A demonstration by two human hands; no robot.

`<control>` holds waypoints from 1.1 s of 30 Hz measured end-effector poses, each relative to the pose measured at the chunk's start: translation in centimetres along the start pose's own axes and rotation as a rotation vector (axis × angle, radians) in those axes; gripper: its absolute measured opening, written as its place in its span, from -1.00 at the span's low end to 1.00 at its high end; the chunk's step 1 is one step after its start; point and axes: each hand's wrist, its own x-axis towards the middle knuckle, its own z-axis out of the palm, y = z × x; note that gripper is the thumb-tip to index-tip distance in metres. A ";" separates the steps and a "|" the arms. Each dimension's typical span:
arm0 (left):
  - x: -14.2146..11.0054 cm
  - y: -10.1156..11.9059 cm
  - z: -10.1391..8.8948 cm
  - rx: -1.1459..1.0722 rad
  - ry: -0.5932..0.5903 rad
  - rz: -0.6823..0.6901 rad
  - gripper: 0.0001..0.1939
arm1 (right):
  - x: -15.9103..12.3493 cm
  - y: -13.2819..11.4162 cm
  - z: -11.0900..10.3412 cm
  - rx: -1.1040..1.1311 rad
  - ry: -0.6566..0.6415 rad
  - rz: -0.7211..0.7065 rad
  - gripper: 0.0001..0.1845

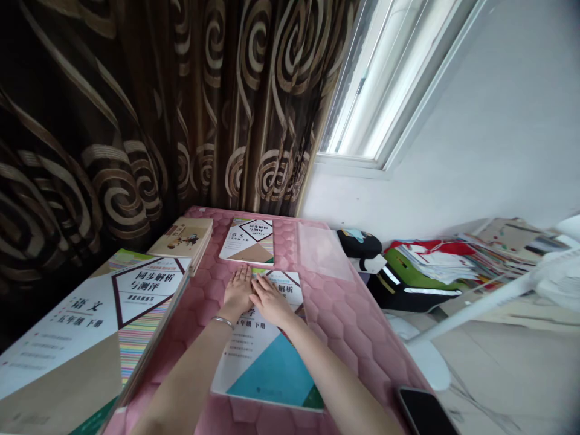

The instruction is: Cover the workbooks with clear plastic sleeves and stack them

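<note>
Currently both hands lie flat and released, side by side: left hand (pixel 237 291) and right hand (pixel 270 300) press the top edge of the teal-cornered workbook (pixel 265 356) at the centre of the pink bench (pixel 344 326). I judge even palm pressure best, keeping it square below the second workbook (pixel 248 240).

Glossy paper workbook with white and teal cover (pixel 267 356); quilted pink cloth table cover (pixel 362 338); thin shiny metal bangle (pixel 222 321); clear smooth plastic sleeve (pixel 324 251).
</note>
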 end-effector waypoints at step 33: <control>-16.7 -1.6 0.1 0.047 0.121 0.197 -0.39 | -5.5 -2.0 1.0 -0.048 -0.050 0.149 -0.32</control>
